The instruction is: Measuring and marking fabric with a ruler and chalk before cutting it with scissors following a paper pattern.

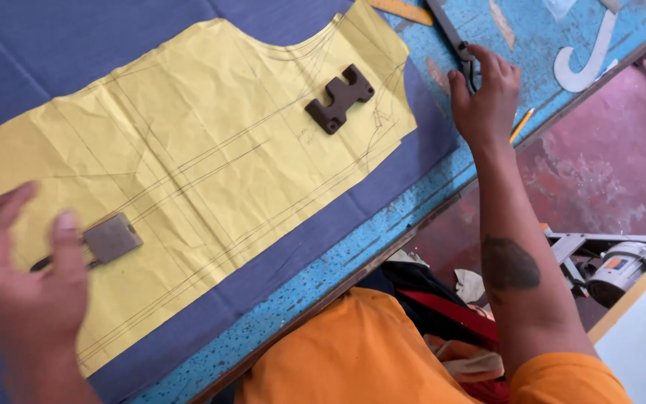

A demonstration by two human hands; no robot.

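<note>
Dark metal scissors (454,37) lay under right hand (485,93) fingertips, long axis running diagonally away from wrist, blades pointing to table's far edge; fingers curled on handles w/o lifting. Left hand (20,277) was open, blurred, beside flat grey weight (111,238) on yellow pattern paper (188,172).

The yellow paper pattern (188,157) is thin and crinkly. It lies on soft, dull blue cloth (31,60). The dark metal weight (339,98) looks rough, and the blue table (383,239) is speckled and worn.
</note>
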